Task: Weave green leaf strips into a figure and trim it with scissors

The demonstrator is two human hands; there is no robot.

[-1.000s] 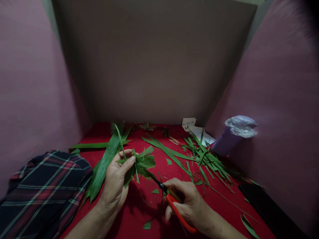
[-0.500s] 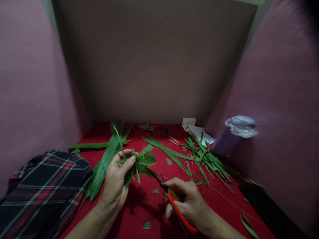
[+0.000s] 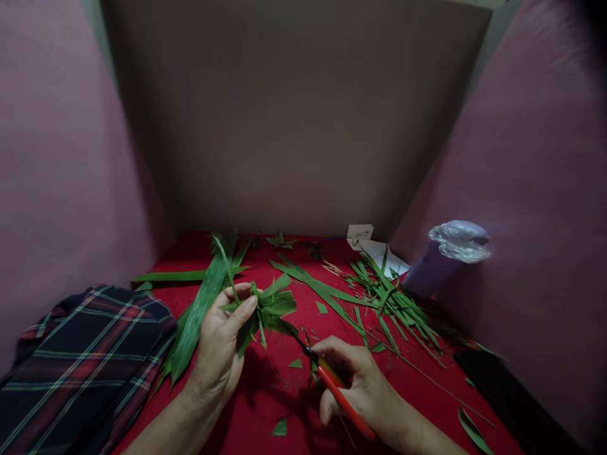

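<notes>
My left hand (image 3: 222,338) pinches a folded green leaf flower (image 3: 277,305) between thumb and fingers, its petal-like flaps fanning to the right. A thin leaf strip stands up from behind those fingers. Closed around red-and-yellow-handled snips (image 3: 339,398), my right hand (image 3: 363,385) is low on the right. Their dark, narrow tip points up-left and meets the lower right flap of the flower; whether the jaws are apart cannot be made out. Beneath both hands is a red cloth (image 3: 296,407) with small leaf scraps (image 3: 279,428) on it.
Long broad leaves (image 3: 203,316) lie left of my left hand, beside plaid fabric (image 3: 95,354). Cut leaf strips (image 3: 393,297) are heaped at right. Behind them are white papers (image 3: 360,234) and a purple container with clear plastic (image 3: 446,259). A black flat object (image 3: 516,398) lies front right.
The snips' handles and my right thumb have shifted very slightly, with the tip still at the leaf flap. My left hand and the leaf flower have stayed almost still.
</notes>
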